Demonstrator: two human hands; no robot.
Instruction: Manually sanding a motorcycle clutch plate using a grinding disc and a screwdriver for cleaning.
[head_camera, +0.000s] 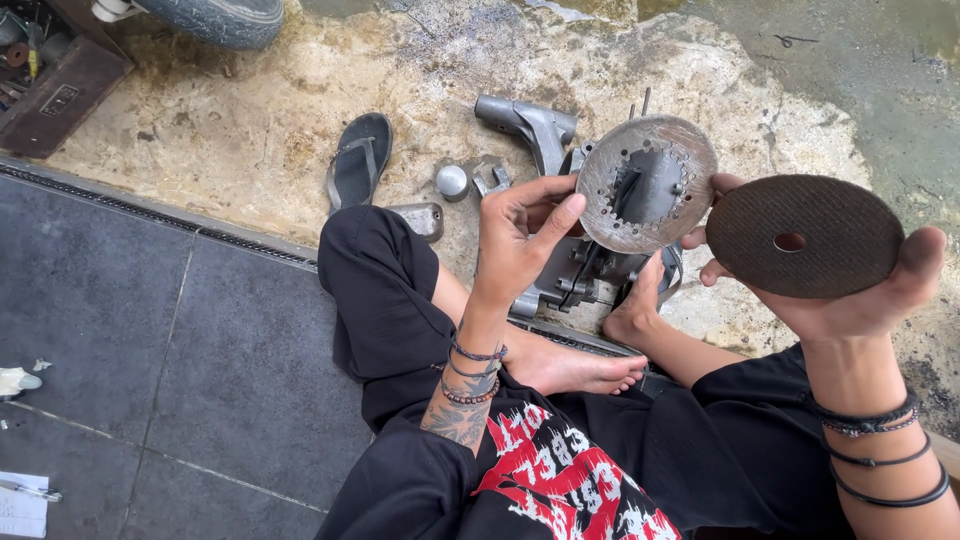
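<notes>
Left hand (520, 240) fingers grip a metal disc (647, 183); right hand (835, 300) fingers hold a dark disc (805, 236). Behind them lie an engine part (565, 270), sandal (358, 160) and tyre (215, 20), upper left.

Repair workshop: engine parts (570, 270) on stained floor (tyre (215, 20) nearby).

Rough concrete ground (250, 120) — black sandal (358, 158), metal engine part (560, 260), small round cap (452, 182), dark floor tiles (150, 330)

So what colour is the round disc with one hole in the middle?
Dark brown, with a fine criss-cross texture; the disc rests in the right hand, seen in the head view.
</notes>
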